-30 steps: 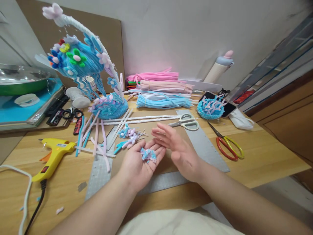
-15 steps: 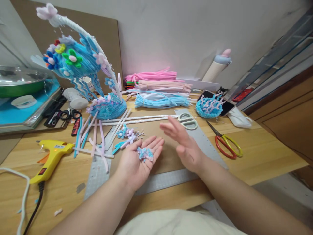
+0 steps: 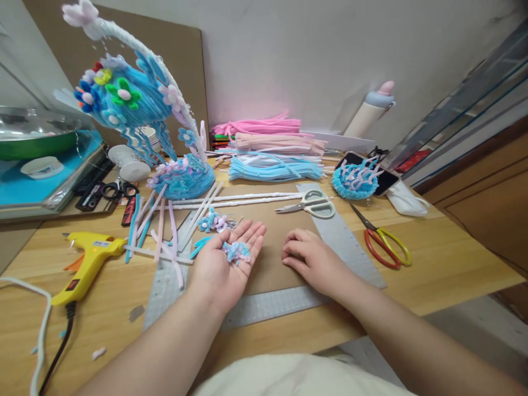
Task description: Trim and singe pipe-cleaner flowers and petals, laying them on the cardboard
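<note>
Glue gun (image 3: 91, 256) on wooden table (image 3: 437, 264)

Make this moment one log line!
left grip: open, palm up, holding blue-pink fluff | right grip: fingers curled, contents unclear | yellow glue gun: on table

Soft, even light (pinkish glow on the wall (image 3: 305, 60)), faint shadow beside the bottle (image 3: 367, 116), wide-angle edge distortion.

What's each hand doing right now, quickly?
Left hand: open, palm up, holding small blue-and-pink fuzzy clippings.
Right hand: partly closed, fingers curled; whether it holds anything can't be told.
</note>
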Demonstrator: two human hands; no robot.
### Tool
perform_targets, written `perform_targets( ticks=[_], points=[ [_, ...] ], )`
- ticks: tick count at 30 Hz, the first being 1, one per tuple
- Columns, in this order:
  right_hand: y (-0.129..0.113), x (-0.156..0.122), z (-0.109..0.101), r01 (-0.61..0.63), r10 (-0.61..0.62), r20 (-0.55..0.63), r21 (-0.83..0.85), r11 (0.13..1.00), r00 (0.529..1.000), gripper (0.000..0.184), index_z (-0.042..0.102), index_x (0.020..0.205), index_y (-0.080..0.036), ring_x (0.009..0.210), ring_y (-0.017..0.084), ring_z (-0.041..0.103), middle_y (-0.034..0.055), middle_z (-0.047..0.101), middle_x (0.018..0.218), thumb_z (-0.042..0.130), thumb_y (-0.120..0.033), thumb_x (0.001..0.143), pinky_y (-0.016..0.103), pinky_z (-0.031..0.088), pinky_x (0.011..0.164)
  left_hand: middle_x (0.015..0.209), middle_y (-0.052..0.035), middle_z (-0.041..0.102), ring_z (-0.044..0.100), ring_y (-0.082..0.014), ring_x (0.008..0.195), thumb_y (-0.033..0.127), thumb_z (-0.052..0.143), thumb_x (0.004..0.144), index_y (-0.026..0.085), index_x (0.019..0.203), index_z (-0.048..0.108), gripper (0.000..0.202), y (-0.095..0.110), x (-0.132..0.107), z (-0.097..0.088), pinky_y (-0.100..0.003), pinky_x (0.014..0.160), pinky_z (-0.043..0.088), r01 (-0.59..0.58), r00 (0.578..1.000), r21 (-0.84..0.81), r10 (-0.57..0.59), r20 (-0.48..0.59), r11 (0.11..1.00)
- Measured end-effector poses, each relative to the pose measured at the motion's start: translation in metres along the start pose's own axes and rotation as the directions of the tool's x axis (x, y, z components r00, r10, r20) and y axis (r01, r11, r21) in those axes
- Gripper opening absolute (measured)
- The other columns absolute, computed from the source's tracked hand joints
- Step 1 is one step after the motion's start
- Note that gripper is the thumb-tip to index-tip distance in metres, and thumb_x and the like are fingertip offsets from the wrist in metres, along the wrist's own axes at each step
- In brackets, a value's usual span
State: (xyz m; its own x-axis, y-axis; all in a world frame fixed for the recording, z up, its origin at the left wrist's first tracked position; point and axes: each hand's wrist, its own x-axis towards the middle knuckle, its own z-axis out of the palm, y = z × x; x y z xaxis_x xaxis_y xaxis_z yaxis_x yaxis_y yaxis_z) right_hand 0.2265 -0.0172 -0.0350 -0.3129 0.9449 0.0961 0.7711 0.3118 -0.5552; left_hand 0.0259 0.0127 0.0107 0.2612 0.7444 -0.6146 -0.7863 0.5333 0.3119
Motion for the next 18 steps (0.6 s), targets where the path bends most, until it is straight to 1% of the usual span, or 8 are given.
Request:
perform_targets(
  ticks=[3,6,8,11,12,14,16,18],
  points=[
    [-0.007,0.001,0.000,0.015,-0.016,-0.037,-0.036,0.999,0.999,0.014,0.064,0.080,-0.019,0.088,0.025,0.056,0.0079,0.061,0.091,0.056,-0.012,0.089,0.042,0.047,0.079,0.108,-0.0212,0.075,0.077,-0.0264,0.093,0.019,0.036,0.099,0.000,0.130,0.055,0.040,-0.004,0.000,-0.002,-0.029,0.073,0.065,0.022,1.000,0.019,-0.022,-0.006,1.000],
    [-0.018,0.006,-0.008,0.046,-0.049,-0.122,-0.031,0.998,0.991,0.016,0.062,0.085,-0.018,0.085,0.022,0.056,0.0088,0.058,0.094,0.049,-0.012,0.093,0.039,0.047,0.076,0.105,-0.0235,0.075,0.078,-0.0267,0.091,0.018,0.037,0.099,-0.001,0.127,0.056,0.038,-0.009,0.000,-0.004,-0.030,0.073,0.065,0.079,0.997,0.036,-0.079,0.004,0.996],
    [-0.029,0.011,-0.012,0.107,-0.107,-0.173,-0.011,0.994,0.979,0.011,0.062,0.087,-0.019,0.091,0.021,0.057,0.0079,0.058,0.097,0.053,-0.017,0.094,0.036,0.047,0.079,0.098,-0.0230,0.076,0.078,-0.0255,0.085,0.019,0.037,0.100,-0.001,0.124,0.057,0.037,-0.012,0.002,-0.004,-0.030,0.070,0.065,0.114,0.993,0.041,-0.114,0.016,0.993],
    [-0.041,0.021,-0.014,0.203,-0.200,-0.194,-0.002,0.979,0.960,0.015,0.064,0.078,-0.022,0.085,0.019,0.058,0.0022,0.058,0.085,0.060,-0.026,0.092,0.035,0.045,0.079,0.078,-0.0156,0.076,0.077,-0.0202,0.064,0.019,0.036,0.101,0.000,0.119,0.059,0.036,-0.014,0.005,-0.004,-0.028,0.063,0.065,0.154,0.987,0.040,-0.155,0.029,0.987],
    [-0.044,0.024,-0.014,0.219,-0.214,-0.211,-0.002,0.976,0.954,0.016,0.065,0.080,-0.022,0.086,0.019,0.058,0.0024,0.059,0.086,0.057,-0.025,0.094,0.036,0.045,0.081,0.072,-0.0127,0.075,0.075,-0.0187,0.059,0.019,0.035,0.101,0.000,0.118,0.060,0.035,-0.013,0.005,-0.003,-0.028,0.062,0.065,0.165,0.986,0.037,-0.166,0.031,0.986],
    [-0.043,0.030,-0.014,0.224,-0.215,-0.270,0.000,0.975,0.938,0.016,0.068,0.099,-0.024,0.099,0.021,0.059,0.0055,0.062,0.101,0.053,-0.022,0.095,0.040,0.044,0.088,0.068,-0.0114,0.074,0.076,-0.0192,0.060,0.018,0.035,0.101,-0.001,0.115,0.062,0.035,-0.010,0.004,-0.002,-0.029,0.065,0.065,0.193,0.981,0.034,-0.194,0.029,0.981],
    [-0.038,0.033,-0.018,0.210,-0.193,-0.343,0.013,0.978,0.919,0.027,0.062,0.120,-0.025,0.114,0.024,0.055,0.0090,0.058,0.118,0.052,-0.022,0.096,0.043,0.042,0.096,0.076,-0.0156,0.076,0.078,-0.0230,0.069,0.016,0.038,0.099,-0.001,0.116,0.062,0.034,-0.007,-0.002,0.000,-0.031,0.066,0.066,0.225,0.974,0.039,-0.226,0.011,0.974],
    [-0.028,0.034,-0.022,0.198,-0.164,-0.413,0.040,0.979,0.896,0.028,0.059,0.123,-0.025,0.118,0.025,0.053,0.0098,0.056,0.121,0.054,-0.026,0.095,0.045,0.042,0.100,0.086,-0.0204,0.078,0.079,-0.0262,0.076,0.015,0.043,0.097,-0.002,0.118,0.061,0.033,-0.002,-0.012,0.000,-0.031,0.063,0.066,0.251,0.968,0.046,-0.250,-0.026,0.967]
  ],
)
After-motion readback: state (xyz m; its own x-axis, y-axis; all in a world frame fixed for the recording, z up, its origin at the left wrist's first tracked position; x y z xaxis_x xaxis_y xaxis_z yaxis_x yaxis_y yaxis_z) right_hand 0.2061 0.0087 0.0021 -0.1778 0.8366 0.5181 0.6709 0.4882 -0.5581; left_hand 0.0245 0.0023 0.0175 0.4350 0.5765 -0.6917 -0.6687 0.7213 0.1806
